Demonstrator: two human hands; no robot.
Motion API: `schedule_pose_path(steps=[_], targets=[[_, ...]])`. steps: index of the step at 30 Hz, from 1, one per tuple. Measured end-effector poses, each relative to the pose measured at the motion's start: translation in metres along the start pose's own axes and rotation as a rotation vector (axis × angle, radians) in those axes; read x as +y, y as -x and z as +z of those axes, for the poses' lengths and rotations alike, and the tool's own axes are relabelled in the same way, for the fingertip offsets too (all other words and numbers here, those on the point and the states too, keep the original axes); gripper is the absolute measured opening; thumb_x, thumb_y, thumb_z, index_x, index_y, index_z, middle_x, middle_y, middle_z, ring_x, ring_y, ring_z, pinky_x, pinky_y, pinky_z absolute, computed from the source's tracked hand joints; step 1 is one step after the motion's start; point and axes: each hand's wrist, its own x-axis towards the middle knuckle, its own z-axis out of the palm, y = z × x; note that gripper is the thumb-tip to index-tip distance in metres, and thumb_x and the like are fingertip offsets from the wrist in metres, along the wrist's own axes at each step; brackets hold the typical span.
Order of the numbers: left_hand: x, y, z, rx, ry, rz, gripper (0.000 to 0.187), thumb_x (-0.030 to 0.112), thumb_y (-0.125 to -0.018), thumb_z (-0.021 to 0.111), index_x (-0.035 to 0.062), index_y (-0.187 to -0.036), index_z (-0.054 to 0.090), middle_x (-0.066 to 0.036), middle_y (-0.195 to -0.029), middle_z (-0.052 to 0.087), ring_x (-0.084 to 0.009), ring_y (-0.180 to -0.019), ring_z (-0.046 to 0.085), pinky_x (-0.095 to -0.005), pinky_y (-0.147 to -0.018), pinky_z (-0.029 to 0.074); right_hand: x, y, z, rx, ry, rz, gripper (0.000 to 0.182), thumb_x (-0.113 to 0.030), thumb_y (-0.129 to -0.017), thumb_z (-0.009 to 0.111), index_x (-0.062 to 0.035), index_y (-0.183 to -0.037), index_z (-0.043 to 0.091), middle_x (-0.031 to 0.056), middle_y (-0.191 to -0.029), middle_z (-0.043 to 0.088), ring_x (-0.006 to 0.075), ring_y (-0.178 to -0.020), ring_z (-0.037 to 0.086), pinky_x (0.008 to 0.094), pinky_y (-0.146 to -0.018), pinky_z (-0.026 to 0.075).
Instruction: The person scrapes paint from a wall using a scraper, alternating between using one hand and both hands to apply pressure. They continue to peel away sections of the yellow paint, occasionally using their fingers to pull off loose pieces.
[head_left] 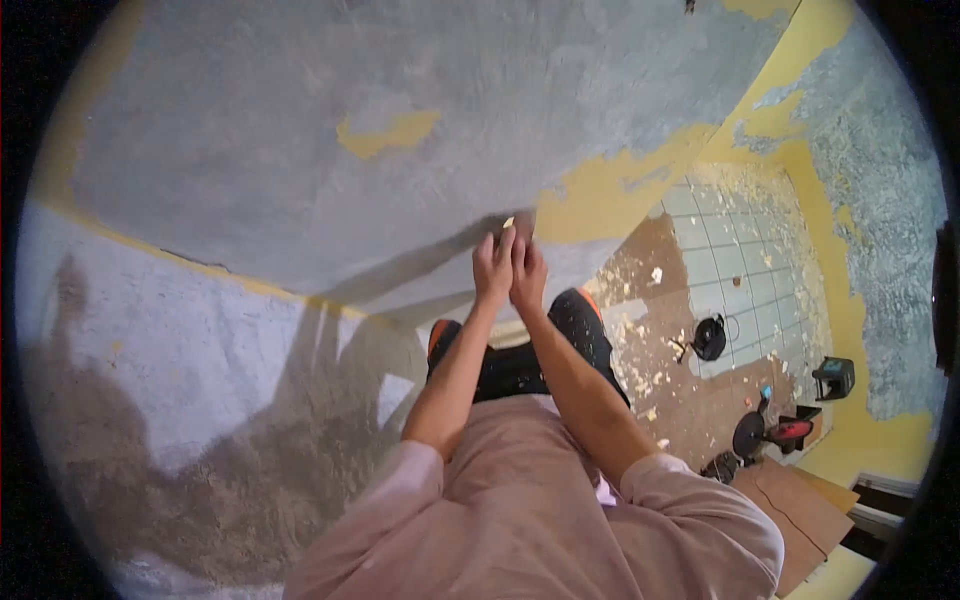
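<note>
My left hand (491, 270) and my right hand (528, 272) are side by side, close against a grey wall. Both have their fingers closed around a scraper, and its flat dark blade (526, 222) shows just beyond the fingertips. The handle is hidden by my hands. The blade meets the wall at the left border of a yellow paint patch (590, 205). A small yellow paint flake (509, 223) shows at my left fingertips. Above and to the left, another yellow patch (388, 133) remains on the bare grey surface (250, 130).
Paint chips litter the tiled floor (715, 240) and a brown sheet (640, 260) below right. A black round object with a cord (709, 338), a dark boxy device (833, 378), a red-and-black tool (790, 430) and a brown board (795, 515) lie there. A side wall (200, 350) stands left.
</note>
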Motion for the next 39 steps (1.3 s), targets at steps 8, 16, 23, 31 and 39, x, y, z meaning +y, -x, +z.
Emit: schedule_pose_path(steps=[8,16,23,31,39], targets=[[-0.032,0.038,0.025,0.075,0.167,-0.064,0.051,0.045,-0.087,0.054,-0.0039,-0.073,0.053,-0.014,-0.066,0.056,-0.0168,-0.062,0.051,-0.0344,-0.056,0.04,0.037,0.031,-0.027,-0.108,0.194,0.075,0.037,-0.033,-0.091,0.05,0.0029,-0.083,0.054,0.0246,-0.078,0.059,0.0355,-0.075,0.061,0.04,-0.06,0.043],[-0.048,0.049,0.044,0.082,0.106,-0.022,0.045,0.039,-0.087,0.054,-0.0048,-0.078,0.058,-0.024,-0.069,0.057,-0.0382,-0.069,0.059,-0.0416,-0.059,0.043,0.054,0.047,-0.035,-0.023,-0.018,0.294,0.047,-0.04,-0.09,0.049,0.0057,-0.081,0.056,0.0232,-0.074,0.059,0.0314,-0.07,0.06,0.0368,-0.062,0.043],[-0.04,0.024,0.042,-0.044,0.032,-0.031,0.046,0.037,-0.088,0.055,-0.0061,-0.074,0.054,-0.025,-0.065,0.055,-0.0357,-0.061,0.056,-0.0412,-0.056,0.042,0.032,0.02,-0.029,0.036,0.188,0.181,0.043,-0.037,-0.091,0.048,0.0038,-0.079,0.055,0.0234,-0.071,0.057,0.0356,-0.065,0.056,0.0409,-0.058,0.041],[-0.01,0.011,0.036,-0.04,-0.021,-0.139,0.045,0.037,-0.086,0.057,-0.0053,-0.072,0.056,-0.022,-0.067,0.059,-0.0348,-0.062,0.058,-0.0401,-0.056,0.043,0.032,0.008,-0.026,0.035,0.088,0.187,0.044,-0.035,-0.091,0.05,0.0043,-0.072,0.051,0.0207,-0.065,0.056,0.0197,-0.058,0.05,0.0361,-0.054,0.04],[-0.008,0.009,0.041,-0.046,0.081,-0.102,0.048,0.04,-0.088,0.055,-0.0041,-0.068,0.053,-0.018,-0.056,0.054,-0.0221,-0.05,0.047,-0.0365,-0.049,0.038,0.031,0.0,-0.025,0.096,0.031,0.125,0.046,-0.037,-0.091,0.05,0.0058,-0.073,0.048,0.023,-0.061,0.048,0.0226,-0.053,0.042,0.037,-0.051,0.036]])
